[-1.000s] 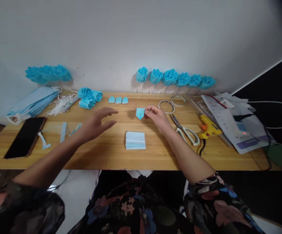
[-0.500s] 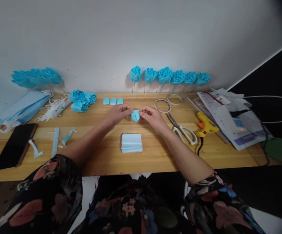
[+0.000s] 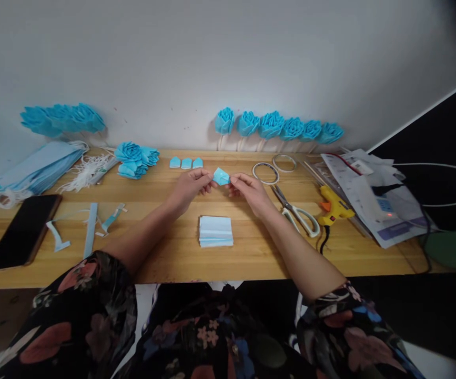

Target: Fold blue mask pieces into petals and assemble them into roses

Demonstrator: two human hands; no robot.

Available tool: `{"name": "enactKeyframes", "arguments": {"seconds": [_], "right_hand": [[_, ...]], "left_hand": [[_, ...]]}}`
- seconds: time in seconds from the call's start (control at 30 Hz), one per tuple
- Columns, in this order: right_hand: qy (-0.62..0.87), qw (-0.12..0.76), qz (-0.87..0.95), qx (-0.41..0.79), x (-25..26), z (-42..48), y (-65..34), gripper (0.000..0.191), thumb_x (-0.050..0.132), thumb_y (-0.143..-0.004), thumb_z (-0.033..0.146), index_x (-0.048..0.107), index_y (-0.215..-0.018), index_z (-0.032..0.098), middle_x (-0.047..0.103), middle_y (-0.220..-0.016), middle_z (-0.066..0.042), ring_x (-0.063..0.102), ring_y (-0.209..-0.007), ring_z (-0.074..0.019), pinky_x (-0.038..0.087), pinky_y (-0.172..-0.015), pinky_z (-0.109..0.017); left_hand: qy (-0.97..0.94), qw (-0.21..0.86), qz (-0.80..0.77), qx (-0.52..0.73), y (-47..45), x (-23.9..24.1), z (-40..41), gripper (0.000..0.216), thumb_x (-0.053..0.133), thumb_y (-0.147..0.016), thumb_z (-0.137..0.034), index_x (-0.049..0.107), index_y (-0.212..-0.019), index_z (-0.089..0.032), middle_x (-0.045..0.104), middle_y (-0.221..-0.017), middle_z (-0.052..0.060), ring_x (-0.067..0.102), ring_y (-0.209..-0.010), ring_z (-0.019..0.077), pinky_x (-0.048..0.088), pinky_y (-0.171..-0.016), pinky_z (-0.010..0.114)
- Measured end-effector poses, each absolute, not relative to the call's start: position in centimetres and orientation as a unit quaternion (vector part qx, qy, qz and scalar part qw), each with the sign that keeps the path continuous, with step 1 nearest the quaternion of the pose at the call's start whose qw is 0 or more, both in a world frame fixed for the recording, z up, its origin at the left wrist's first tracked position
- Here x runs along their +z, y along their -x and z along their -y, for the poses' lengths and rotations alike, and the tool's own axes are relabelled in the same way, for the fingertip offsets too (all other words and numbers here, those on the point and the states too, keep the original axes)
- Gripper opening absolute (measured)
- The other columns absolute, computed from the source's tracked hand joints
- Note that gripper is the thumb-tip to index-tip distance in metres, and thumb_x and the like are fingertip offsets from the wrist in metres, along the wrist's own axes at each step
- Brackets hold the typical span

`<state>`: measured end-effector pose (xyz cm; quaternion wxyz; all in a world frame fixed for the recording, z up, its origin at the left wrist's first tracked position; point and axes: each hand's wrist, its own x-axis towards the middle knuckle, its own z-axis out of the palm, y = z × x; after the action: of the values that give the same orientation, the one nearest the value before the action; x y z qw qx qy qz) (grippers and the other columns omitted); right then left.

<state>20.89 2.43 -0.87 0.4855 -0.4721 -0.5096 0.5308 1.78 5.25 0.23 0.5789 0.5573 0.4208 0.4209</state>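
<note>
Pinching, head view: left hand [image 3: 191,185] had thumb and fingers closed on the left edge of a folded blue piece [image 3: 221,177]; right hand [image 3: 250,192] gripped its right edge, fingers narrow too. Piece sat directly between both sets of fingertips, neither hand clearly nearer. Long axis ran roughly hand to hand, dipping slightly rightward. Piece was farther from the person's body than the stack of pale blue sheets [image 3: 215,231]; I couldn't tell its height over the table [image 3: 172,263].
</note>
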Motion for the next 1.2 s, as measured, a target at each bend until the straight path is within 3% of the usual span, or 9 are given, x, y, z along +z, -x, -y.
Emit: {"name": "enactKeyframes", "arguments": {"seconds": [0.13, 0.33, 0.43, 0.7, 0.97, 1.2], "right_hand": [[0.486, 0.495, 0.513, 0.505, -1.2, -2.8, -21.1, 0.034, 0.073, -0.072, 0.053, 0.066, -0.076, 0.020, 0.061, -0.066, 0.002, 0.055, -0.062, -0.0120, 0.046, -0.065, -0.026], [0.496, 0.469, 0.548, 0.483, -1.1, -2.8, -21.1, 0.030, 0.069, -0.074, 0.049, 0.067, -0.075, 0.019, 0.065, -0.070, 0.000, 0.054, -0.062, -0.0122, 0.043, -0.064, -0.026], [0.506, 0.443, 0.588, 0.449, -1.2, -2.7, -21.1, 0.028, 0.067, -0.077, 0.047, 0.068, -0.076, 0.019, 0.065, -0.068, 0.001, 0.052, -0.062, -0.0121, 0.040, -0.064, -0.026], [0.520, 0.411, 0.640, 0.389, -1.9, -2.8, -21.3, 0.026, 0.062, -0.082, 0.042, 0.069, -0.077, 0.017, 0.057, -0.065, 0.003, 0.045, -0.060, -0.0106, 0.033, -0.060, -0.025], [0.508, 0.421, 0.680, 0.318, -1.3, -2.8, -21.2, 0.019, 0.060, -0.082, 0.036, 0.068, -0.076, 0.020, 0.062, -0.075, 0.000, 0.053, -0.071, -0.0144, 0.039, -0.067, -0.027], [0.491, 0.355, 0.755, 0.250, 0.1, -2.4, -20.8, 0.016, 0.058, -0.083, 0.027, 0.068, -0.073, 0.020, 0.065, -0.075, -0.002, 0.055, -0.070, -0.0153, 0.040, -0.067, -0.028]], "left_hand": [[-0.577, 0.581, -0.429, 0.381, -1.9, 0.0, -5.2, 0.027, 0.065, -0.079, -0.043, 0.065, -0.078, -0.015, 0.070, -0.075, 0.004, 0.055, -0.058, 0.0095, 0.041, -0.057, 0.023], [-0.596, 0.546, -0.454, 0.375, -1.6, -0.8, -5.8, 0.039, 0.055, -0.082, -0.054, 0.063, -0.076, -0.016, 0.061, -0.069, 0.003, 0.054, -0.063, 0.0122, 0.042, -0.059, 0.025], [-0.600, 0.554, -0.442, 0.372, -1.6, -0.7, -5.8, 0.038, 0.054, -0.082, -0.052, 0.064, -0.076, -0.016, 0.060, -0.071, 0.003, 0.055, -0.067, 0.0127, 0.043, -0.060, 0.024], [-0.605, 0.548, -0.452, 0.359, -1.6, 0.0, -5.4, 0.025, 0.063, -0.075, -0.040, 0.067, -0.074, -0.015, 0.057, -0.060, -0.001, 0.048, -0.055, 0.0090, 0.039, -0.056, 0.023], [-0.607, 0.556, -0.457, 0.336, -1.4, -0.6, -5.8, 0.022, 0.064, -0.075, -0.036, 0.069, -0.076, -0.015, 0.062, -0.061, 0.000, 0.052, -0.055, 0.0095, 0.043, -0.058, 0.023], [-0.638, 0.547, -0.434, 0.324, -1.5, -0.2, -5.4, 0.025, 0.067, -0.073, -0.041, 0.068, -0.075, -0.016, 0.066, -0.071, 0.001, 0.056, -0.062, 0.0107, 0.046, -0.061, 0.023]]}}
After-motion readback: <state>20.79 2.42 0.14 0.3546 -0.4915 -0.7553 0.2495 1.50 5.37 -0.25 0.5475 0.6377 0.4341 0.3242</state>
